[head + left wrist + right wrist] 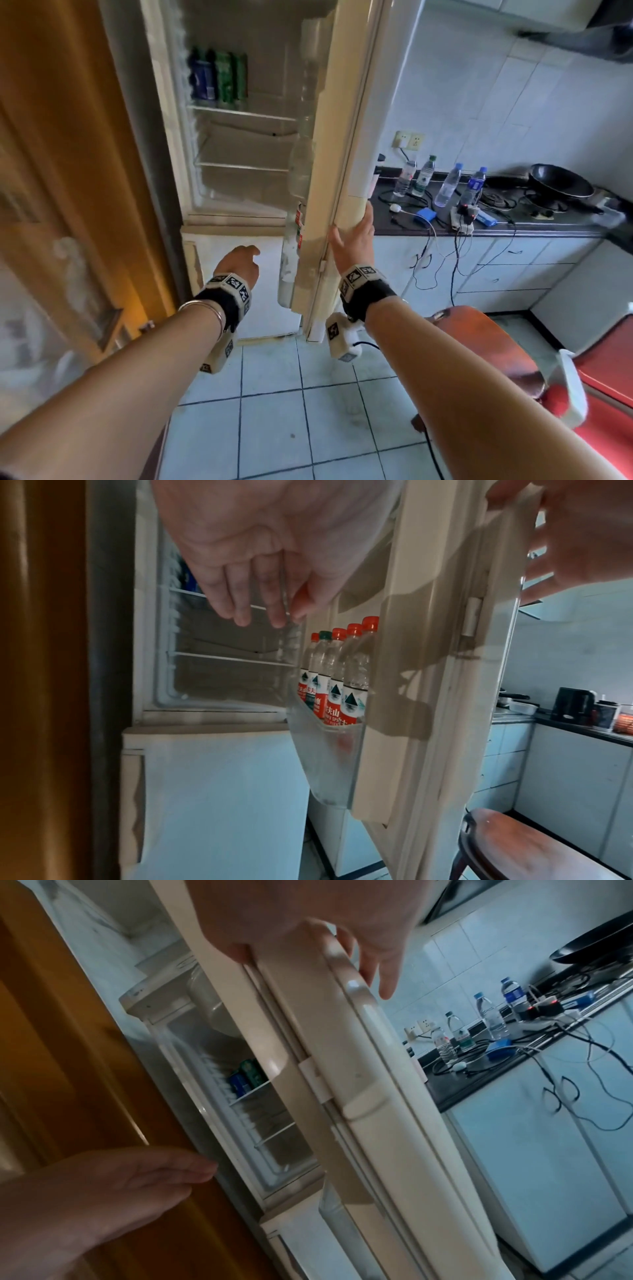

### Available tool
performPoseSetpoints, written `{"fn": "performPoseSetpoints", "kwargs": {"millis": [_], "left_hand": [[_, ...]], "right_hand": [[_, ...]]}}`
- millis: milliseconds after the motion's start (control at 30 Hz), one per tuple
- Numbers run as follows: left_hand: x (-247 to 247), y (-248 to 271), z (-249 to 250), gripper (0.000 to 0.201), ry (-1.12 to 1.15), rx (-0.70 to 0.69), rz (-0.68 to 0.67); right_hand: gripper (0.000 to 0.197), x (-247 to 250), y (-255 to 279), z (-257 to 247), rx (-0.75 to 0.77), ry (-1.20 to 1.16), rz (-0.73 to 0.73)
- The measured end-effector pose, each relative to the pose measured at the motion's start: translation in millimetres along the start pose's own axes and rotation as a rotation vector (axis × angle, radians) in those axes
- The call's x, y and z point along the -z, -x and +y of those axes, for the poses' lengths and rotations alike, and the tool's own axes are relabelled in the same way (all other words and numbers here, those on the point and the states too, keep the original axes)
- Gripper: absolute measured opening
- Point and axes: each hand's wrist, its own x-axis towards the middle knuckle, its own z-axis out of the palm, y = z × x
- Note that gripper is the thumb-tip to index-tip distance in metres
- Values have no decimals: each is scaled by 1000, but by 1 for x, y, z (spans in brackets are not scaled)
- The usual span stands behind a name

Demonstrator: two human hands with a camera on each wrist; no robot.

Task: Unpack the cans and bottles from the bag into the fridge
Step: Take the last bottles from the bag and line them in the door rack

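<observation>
Right hand [352, 236] wrapped round the fridge door [346, 144] edge, left hand [239, 262] slack, empty; best swung steadily, sparing the door-rack bottles [337, 680], cans [217, 77] on the top shelf; bag unseen.

Both forearms extended forward; left grip [239, 262] hanging free, fingers relaxed; right grip [352, 236] curled, thumb opposed.

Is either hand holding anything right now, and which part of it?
The right hand grips the cream fridge door by its outer edge, low down. The left hand holds nothing.
</observation>
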Motion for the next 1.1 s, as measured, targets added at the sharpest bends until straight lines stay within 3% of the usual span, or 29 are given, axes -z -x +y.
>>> {"fn": "performPoseSetpoints", "kwargs": {"millis": [233,467,900,1100], "left_hand": [[32,-4,-73,41,10,50,-28],[56,-19,-135,38,38,102,17],[100,-111,-171,42,77,202,150],[127,-165,-157,49,61,185,265]], "right_hand": [[100,-69,12,-52,-20,-9,-130],[97,-135,7,-82,78,23,-274],[95,-260,-50,-120,268,146,-465],[86,-295,-91,-133,337,163,-609]]}}
